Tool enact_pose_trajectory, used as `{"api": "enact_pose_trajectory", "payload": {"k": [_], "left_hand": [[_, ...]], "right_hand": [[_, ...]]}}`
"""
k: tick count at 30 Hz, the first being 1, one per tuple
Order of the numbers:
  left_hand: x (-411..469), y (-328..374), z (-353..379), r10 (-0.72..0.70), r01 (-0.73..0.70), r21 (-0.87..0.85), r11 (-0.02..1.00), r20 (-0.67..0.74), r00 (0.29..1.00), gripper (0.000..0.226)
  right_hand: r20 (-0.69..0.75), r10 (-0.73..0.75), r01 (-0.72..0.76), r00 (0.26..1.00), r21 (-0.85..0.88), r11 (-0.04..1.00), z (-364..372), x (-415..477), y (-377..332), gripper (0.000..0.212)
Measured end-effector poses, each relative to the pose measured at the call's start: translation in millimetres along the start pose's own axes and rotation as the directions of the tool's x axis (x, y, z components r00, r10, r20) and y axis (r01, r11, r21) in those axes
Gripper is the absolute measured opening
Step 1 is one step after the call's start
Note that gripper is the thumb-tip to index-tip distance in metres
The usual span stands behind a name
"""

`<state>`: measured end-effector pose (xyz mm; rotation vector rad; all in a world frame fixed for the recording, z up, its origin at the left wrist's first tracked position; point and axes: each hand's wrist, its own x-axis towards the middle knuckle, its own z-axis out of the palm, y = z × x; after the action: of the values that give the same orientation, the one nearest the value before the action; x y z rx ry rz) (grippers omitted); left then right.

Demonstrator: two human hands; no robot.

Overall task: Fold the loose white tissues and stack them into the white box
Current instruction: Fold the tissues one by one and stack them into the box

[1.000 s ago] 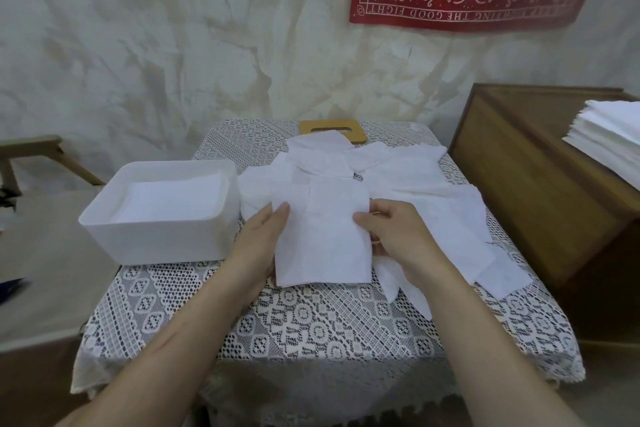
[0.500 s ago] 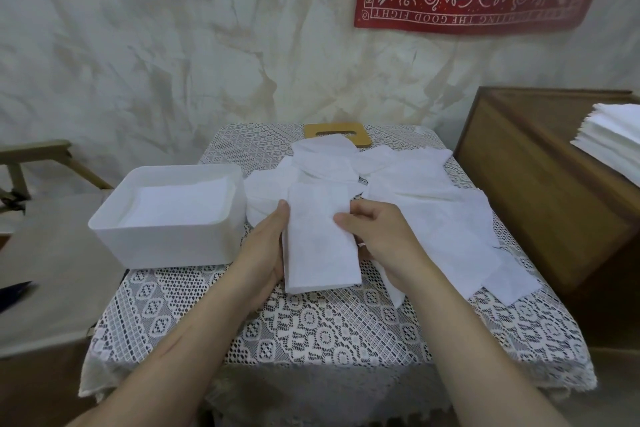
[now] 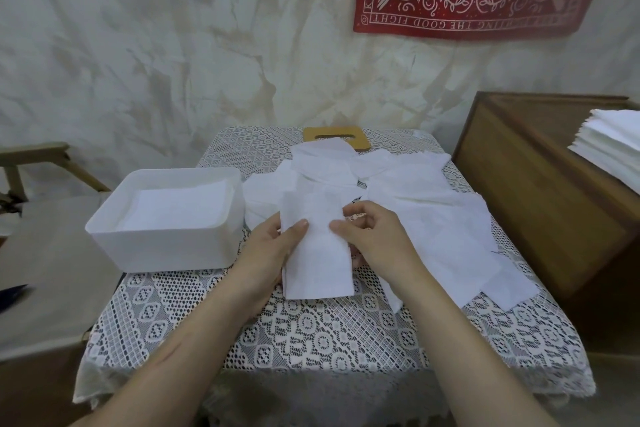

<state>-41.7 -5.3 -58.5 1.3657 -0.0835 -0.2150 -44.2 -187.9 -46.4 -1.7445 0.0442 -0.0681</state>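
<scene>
left hand (image 3: 270,253): in from 7 o'clock, thumb pinching tissue (image 3: 318,274)
right hand (image 3: 377,239): in from 5 o'clock, same pinch

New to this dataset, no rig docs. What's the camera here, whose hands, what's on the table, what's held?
No robot: a person works bare-handed, and the single view comes from a wide-angle camera on their head, looking down. The left hand and right hand both pinch a folded white paper tissue at a table with a white lace cloth. Left of it stands a white plastic box already holding a stack of folded tissues. Loose white tissues lie heaped behind and to the right, partly covering a tan wooden board with a slot.
</scene>
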Motion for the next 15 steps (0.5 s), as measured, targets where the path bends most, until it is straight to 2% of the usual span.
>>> {"api": "enact_pose_trajectory", "payload": {"k": [4, 6, 7, 12, 15], "left_hand": [[0.5, -0.7, 1.7, 0.014, -0.013, 0.032, 0.999, -0.02, 1.0, 0.026], [1.1, -1.7, 2.9, 0.015, -0.014, 0.043, 0.999, -0.026, 1.0, 0.027], [1.5, -2.7, 3.2, 0.015, -0.014, 0.047, 0.999, -0.027, 1.0, 0.027], [3.4, -6.1, 2.9, -0.025, 0.025, 0.052, 0.998, 0.007, 1.0, 0.032], [4.3, -7.3, 2.6, -0.028, 0.029, 0.088, 0.996, -0.018, 0.999, 0.027]], "right_hand": [[0.085, 0.118, -0.117, 0.989, -0.011, 0.993, -7.0, -2.9, -1.2, 0.021], [0.132, 0.122, -0.125, 0.984, 0.015, 0.992, -8.5, -4.2, -0.3, 0.015], [0.125, 0.119, -0.123, 0.985, 0.024, 0.992, -8.8, -4.7, -0.5, 0.011], [0.015, 0.069, -0.069, 0.997, 0.005, 0.998, -8.1, -1.4, 2.8, 0.019], [-0.026, 0.039, -0.04, 0.999, -0.031, 0.999, -7.8, 0.7, 4.8, 0.019]]}}
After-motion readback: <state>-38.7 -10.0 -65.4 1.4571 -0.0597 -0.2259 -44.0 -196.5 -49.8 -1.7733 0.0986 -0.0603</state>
